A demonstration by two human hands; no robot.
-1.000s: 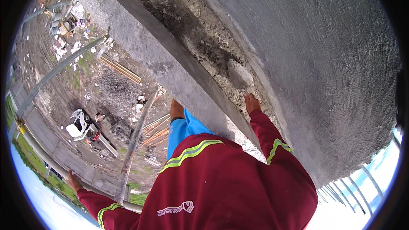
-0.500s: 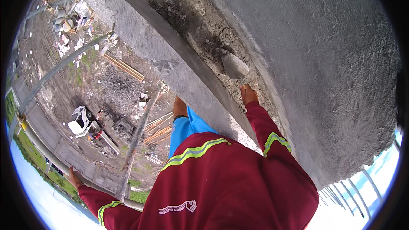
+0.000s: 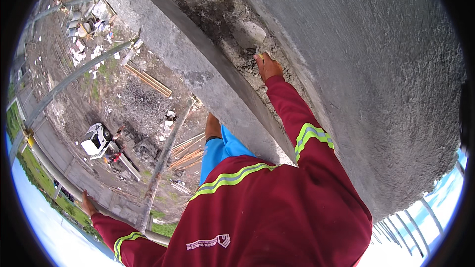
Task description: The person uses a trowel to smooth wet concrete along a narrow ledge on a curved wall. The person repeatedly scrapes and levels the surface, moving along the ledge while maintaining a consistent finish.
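Note:
My right hand (image 3: 268, 66) is closed around the handle of a trowel. The trowel's grey blade (image 3: 249, 34) lies against rough, wet-looking mortar (image 3: 217, 20) in a narrow channel between a concrete ledge and a plastered wall. Far out at the lower left, my left hand (image 3: 89, 203) grips a long metal pipe rail (image 3: 55, 174); most of its fingers are hidden behind the pipe.
The grey plastered wall (image 3: 376, 69) rises along the right. A concrete ledge (image 3: 163, 39) borders the channel on the left. Beyond it is a drop to the ground, with a white truck (image 3: 96, 141), timber (image 3: 148, 80) and rubble. A rusty upright pipe (image 3: 163, 163) stands near me.
My right hand has moved forward along the channel, pushing the trowel farther up and slightly left over the mortar. My left hand stays on the rail.

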